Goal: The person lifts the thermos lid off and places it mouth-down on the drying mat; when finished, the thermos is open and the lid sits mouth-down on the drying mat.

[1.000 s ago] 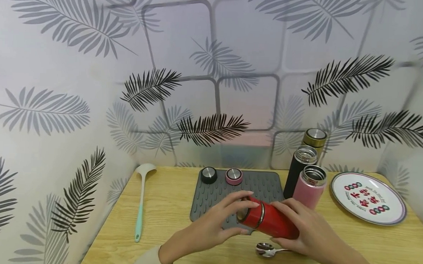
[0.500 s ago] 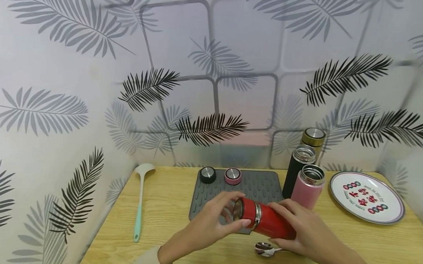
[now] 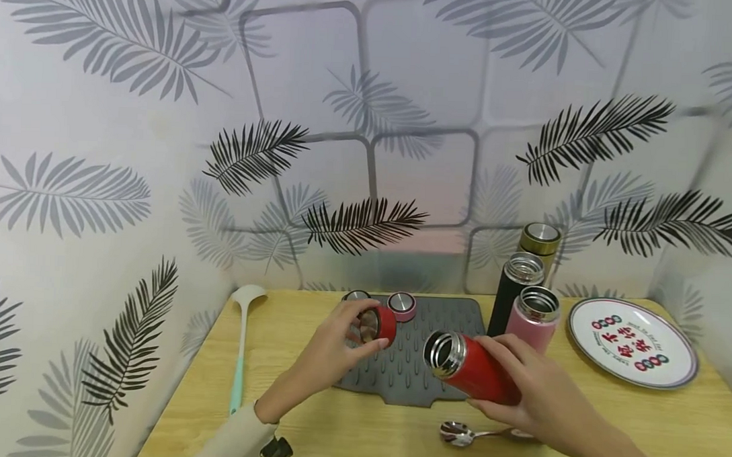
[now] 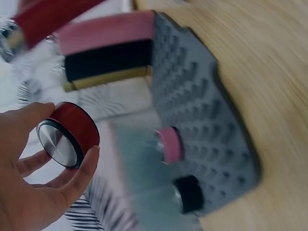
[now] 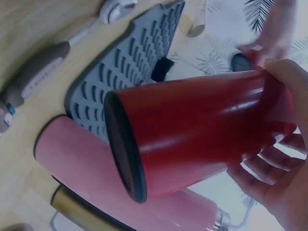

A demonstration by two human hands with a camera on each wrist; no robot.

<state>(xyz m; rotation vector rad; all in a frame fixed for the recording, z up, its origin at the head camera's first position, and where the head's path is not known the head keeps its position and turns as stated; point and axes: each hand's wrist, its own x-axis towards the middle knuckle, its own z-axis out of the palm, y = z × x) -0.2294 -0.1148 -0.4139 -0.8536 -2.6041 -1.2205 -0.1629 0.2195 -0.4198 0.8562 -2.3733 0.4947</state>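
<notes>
A right hand (image 3: 542,391) is gripping a red flask (image 3: 485,372) around its body above the table (image 3: 359,433), while the left hand (image 3: 333,345) is pinching its cap (image 3: 389,325) between thumb and fingers. The cap, on the neck half a second ago, is now hanging apart from it over the mat (image 3: 421,378); the opening of this flask is, by the look of it, already complete.

The flask is leaning far over, its mouth facing left and somewhat upward, its bare steel neck showing. Its red sides are shining up to a black base. The cap is wearing a red band, a dark edge and a bright steel top.

Below the flask, a spoon (image 3: 456,433) is lying on the wood. Beyond, a ladle (image 3: 241,348) is stretching out at far left, and a plate (image 3: 606,366) is resting at right. A pink cap (image 3: 402,316) and a partly hidden black cap (image 3: 356,295) are sitting on the mat. A pink flask (image 3: 532,334) and a black flask (image 3: 505,306) are standing open; behind them, a gold flask (image 3: 541,243) is keeping its lid.
</notes>
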